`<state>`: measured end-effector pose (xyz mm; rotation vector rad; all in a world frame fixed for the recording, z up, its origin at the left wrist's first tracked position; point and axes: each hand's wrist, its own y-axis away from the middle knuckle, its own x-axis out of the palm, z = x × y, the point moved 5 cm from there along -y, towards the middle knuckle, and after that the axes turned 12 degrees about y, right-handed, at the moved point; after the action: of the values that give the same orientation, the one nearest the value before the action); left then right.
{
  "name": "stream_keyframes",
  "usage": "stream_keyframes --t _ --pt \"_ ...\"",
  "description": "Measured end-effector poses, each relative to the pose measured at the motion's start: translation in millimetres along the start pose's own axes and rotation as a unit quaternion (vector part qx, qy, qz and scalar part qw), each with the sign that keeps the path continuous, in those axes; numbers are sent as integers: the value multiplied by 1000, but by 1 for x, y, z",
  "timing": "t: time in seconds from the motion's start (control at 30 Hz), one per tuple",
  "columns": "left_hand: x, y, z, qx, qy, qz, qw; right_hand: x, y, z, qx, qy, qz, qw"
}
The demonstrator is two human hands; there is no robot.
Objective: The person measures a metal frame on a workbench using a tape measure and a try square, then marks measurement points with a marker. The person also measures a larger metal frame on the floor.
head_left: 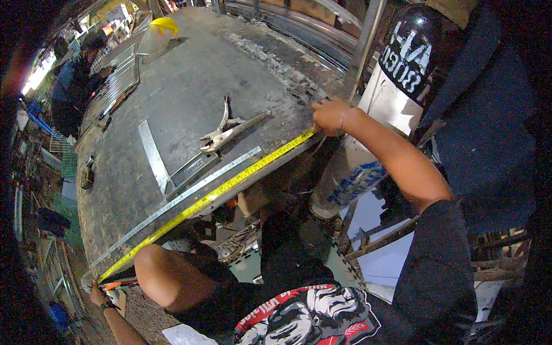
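Note:
A yellow tape measure (221, 190) is stretched along the near edge of a dark metal tabletop (190, 75). My left hand (99, 295) pinches its end at the table's lower left corner. At the other end my right hand (330, 117) is closed around the tape near the right edge; the fingers hide whether the case is there. Beside the tape, almost parallel, lies a thin metal strip (190, 196). A metal try square (154, 154) rests behind the strip, with locking pliers (227, 135) farther back.
A tall black and white gas cylinder (391, 95) stands close by my right forearm. A clear face shield with a yellow top (164, 26) and a metal grille (119, 83) lie at the far end. Another person (75, 86) is at the far left. My knee (167, 276) is beside the near edge.

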<state>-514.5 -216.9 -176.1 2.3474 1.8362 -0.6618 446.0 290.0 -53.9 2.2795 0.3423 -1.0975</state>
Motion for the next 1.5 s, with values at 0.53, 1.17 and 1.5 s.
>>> stream_keyframes --t 0.53,1.17,1.5 --pt "11 10 -2 -74 34 36 996 12 -4 -7 -15 -37 23 999" --pt "41 29 -39 -169 54 101 979 9 -4 -5 -38 -60 27 997" --pt "32 41 -42 -36 149 224 963 1 -6 -2 -32 -53 26 998"
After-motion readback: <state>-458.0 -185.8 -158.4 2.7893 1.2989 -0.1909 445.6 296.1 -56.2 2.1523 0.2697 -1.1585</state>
